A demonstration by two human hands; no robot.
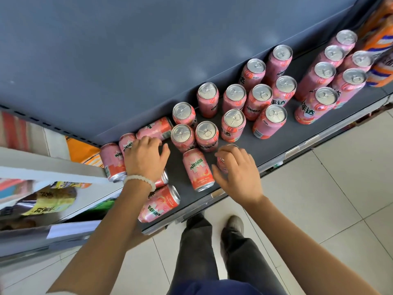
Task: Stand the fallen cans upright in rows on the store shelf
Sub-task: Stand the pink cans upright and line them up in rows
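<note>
Pink "MIRINDA" aluminium cans (198,169) on dark grey store shelf (282,135): partly upright, partly fallen.
Fallen cans lie at the shelf's left end and front edge. Left hand (146,158) rests spread over two; right hand (238,171) curls round one can near the front edge.

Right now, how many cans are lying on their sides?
6 fallen cans: two at the shelf's left end, one behind the left hand, one under its wrist, one at the front edge, one between the hands. The right hand hides another can; its pose is unclear.

Fallen cans (198,169) left of upright cans (261,102)
</note>
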